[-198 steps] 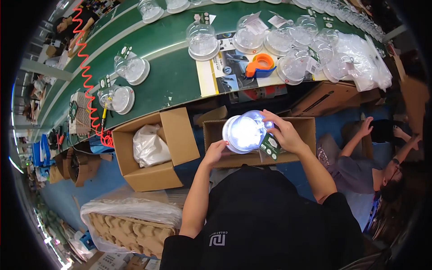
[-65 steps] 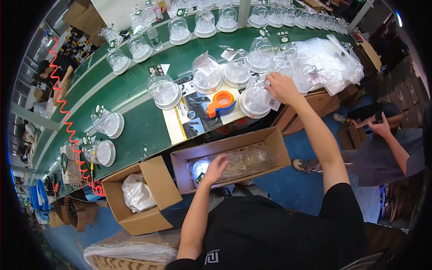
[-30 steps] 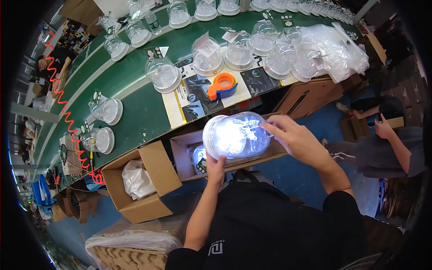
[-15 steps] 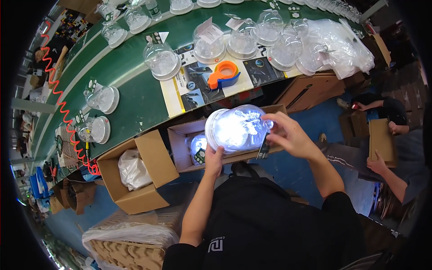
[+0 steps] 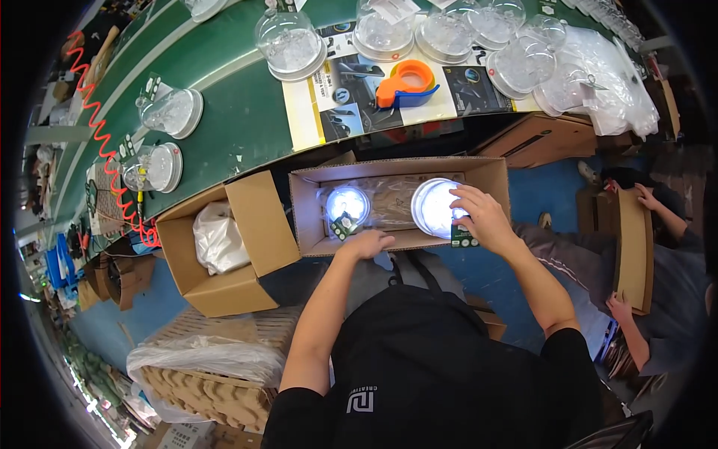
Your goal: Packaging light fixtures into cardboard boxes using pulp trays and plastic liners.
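**Packing at the green bench**

Green bench (image 5: 247,112) above, crowded with clear domes (image 5: 290,43) and an orange tape dispenser (image 5: 406,82). Below it, an open box (image 5: 314,224). Your right hand (image 5: 479,217) grips a glowing dome (image 5: 437,208) inside, at its right end. Your left hand (image 5: 368,244) rests flat, open, on the box's near wall. Another dome (image 5: 348,203) lies left.

round clear dome (image 5: 437,207), flat in open cardboard box (image 5: 307,217)
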`<state>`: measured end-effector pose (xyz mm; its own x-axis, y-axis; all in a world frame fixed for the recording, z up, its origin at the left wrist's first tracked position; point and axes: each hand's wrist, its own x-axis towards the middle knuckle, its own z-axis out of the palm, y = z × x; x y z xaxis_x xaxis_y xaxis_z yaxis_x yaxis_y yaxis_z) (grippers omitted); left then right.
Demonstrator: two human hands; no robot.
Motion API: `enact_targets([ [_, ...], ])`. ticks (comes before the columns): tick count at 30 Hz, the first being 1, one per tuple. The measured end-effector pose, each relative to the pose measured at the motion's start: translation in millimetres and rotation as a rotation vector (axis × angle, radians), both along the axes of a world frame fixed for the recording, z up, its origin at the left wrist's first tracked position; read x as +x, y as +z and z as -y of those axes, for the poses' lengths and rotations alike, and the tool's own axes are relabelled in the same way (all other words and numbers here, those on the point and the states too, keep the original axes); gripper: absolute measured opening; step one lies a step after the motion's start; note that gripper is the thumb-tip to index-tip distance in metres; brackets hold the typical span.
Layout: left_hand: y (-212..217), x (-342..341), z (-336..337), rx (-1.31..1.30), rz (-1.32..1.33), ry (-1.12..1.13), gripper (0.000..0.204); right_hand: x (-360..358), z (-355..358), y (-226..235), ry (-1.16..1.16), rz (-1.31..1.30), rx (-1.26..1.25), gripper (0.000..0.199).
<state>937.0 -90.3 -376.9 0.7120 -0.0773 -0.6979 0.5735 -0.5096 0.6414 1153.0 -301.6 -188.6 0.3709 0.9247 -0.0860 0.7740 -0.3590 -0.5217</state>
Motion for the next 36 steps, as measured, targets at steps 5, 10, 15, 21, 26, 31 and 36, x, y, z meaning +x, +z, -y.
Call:
enact_targets([
  [5, -12.3, 3.3, 11.6, -0.201, -0.15, -0.209, 0.058, -4.3, -6.7, -50.6, -0.009, -0.068, -0.129, 0.025],
  [10, -70.1, -5.7, 27.6, -0.115, -0.165, -0.301, 0.047, -20.6, -31.0, -117.4, -0.024, -0.185, -0.167, 0.024],
  [15, -89.4, -1.9, 45.1, 0.084, -0.347, -0.312, 0.052, -29.8, -27.4, -144.5, -0.143, -0.307, -0.302, 0.029],
  [21, -154.4, 1.1, 56.8, 0.224, -0.239, -0.063, 0.076, -32.0, -3.1, -156.5, -0.342, -0.297, -0.272, 0.031],
  [26, -184.0, 7.7, 71.8, 0.25, -0.321, -0.27, 0.062, -18.5, 15.4, -172.7, -0.429, -0.321, -0.315, 0.034],
  [31, -183.7, -1.7, 68.5, 0.183, -0.461, -0.35, 0.055, -16.5, 10.2, -203.8, -0.511, -0.387, -0.207, 0.038],
  [36, -163.4, -24.1, 65.3, 0.133, -0.453, -0.359, 0.056, -27.1, -2.5, -234.5, -0.497, -0.402, -0.217, 0.035],
])
